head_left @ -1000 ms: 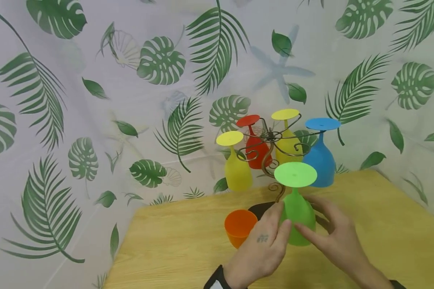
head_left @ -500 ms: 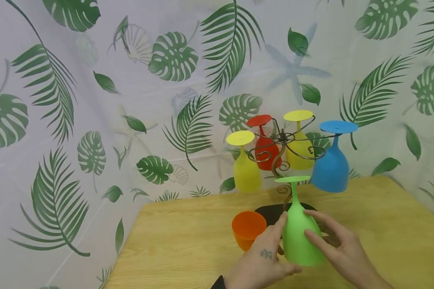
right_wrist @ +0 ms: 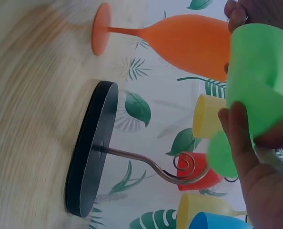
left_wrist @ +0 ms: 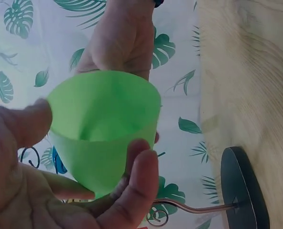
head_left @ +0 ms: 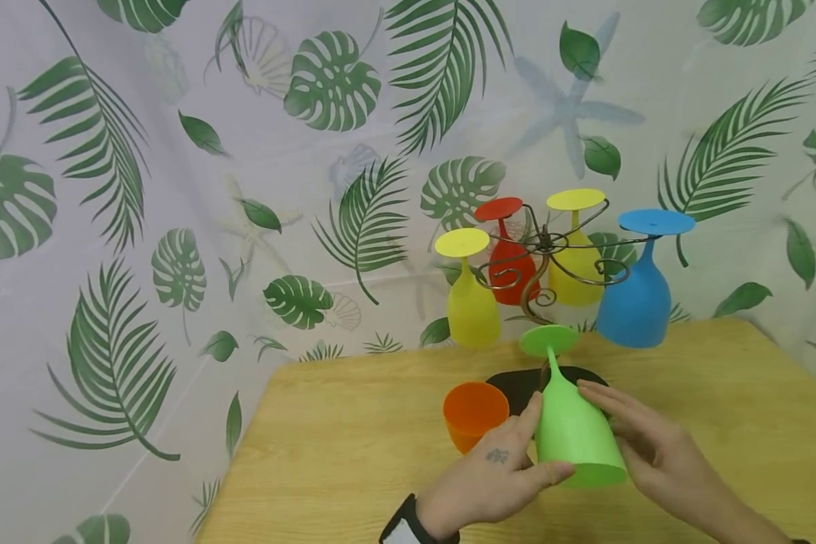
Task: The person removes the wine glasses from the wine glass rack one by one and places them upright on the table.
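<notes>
A light green goblet [head_left: 574, 431] hangs upside down between both hands, tilted with its foot leaning to the left and away. My left hand [head_left: 493, 480] holds its bowl from the left, thumb near the rim; in the left wrist view, the curled fingers [left_wrist: 141, 186] lie along the bowl. My right hand [head_left: 673, 461] grips the bowl from the other side, its thumb partly hidden in the head view. Just behind the goblet stands a scrolled metal glass rack [head_left: 545, 242]. An orange goblet [head_left: 476, 408] stands upright beside my left hand.
Inverted goblets hang from the rack by their feet: two yellow, the nearer one [head_left: 474, 310] at left, a red [head_left: 512, 268] and a blue [head_left: 635, 302]. The rack's black base [right_wrist: 91, 152] rests on the wooden table [head_left: 326, 453]. A leaf-patterned cloth [head_left: 197, 189] backs the table.
The green goblet has come down from the rack's arm level and tipped, its rim now towards me. Both hands moved with it. The head view has shifted slightly.
</notes>
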Action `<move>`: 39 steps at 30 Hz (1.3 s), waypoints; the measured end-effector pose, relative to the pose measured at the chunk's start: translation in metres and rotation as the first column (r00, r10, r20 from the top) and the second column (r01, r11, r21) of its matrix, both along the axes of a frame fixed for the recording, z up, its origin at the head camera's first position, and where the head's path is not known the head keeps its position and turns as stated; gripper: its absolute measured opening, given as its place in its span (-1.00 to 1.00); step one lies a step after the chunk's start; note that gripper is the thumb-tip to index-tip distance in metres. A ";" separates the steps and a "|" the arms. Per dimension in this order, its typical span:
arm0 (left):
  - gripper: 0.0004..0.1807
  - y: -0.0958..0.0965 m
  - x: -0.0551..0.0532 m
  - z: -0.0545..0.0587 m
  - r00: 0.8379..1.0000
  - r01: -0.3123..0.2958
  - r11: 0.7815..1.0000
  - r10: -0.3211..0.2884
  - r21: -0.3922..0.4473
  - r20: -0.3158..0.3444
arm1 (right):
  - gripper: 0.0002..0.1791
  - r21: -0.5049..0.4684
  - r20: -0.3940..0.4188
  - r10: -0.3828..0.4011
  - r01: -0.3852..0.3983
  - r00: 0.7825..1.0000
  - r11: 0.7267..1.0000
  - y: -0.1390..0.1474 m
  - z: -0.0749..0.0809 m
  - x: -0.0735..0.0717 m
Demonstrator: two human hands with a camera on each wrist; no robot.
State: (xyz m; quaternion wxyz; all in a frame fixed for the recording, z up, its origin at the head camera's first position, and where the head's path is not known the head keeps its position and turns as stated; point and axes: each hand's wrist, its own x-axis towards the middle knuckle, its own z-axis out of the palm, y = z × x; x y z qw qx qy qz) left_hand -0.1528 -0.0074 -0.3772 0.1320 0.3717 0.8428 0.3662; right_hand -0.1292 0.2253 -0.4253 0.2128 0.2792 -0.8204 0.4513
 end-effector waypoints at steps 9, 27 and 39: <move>-0.51 0.003 0.001 0.013 0.992 -0.069 0.992 0.057 0.108 0.111 | 0.10 0.014 0.012 0.124 -0.124 0.992 0.992 -0.003 0.000 0.001; -0.31 0.006 -0.002 0.016 0.933 -0.256 0.958 0.211 0.126 0.293 | 0.03 -0.197 -0.016 0.356 -0.352 0.934 0.915 -0.005 -0.018 -0.007; -0.50 0.008 0.008 0.015 0.995 -0.094 0.996 0.094 0.010 0.021 | -0.28 -0.121 0.109 0.104 -0.091 0.989 0.988 0.001 -0.034 -0.001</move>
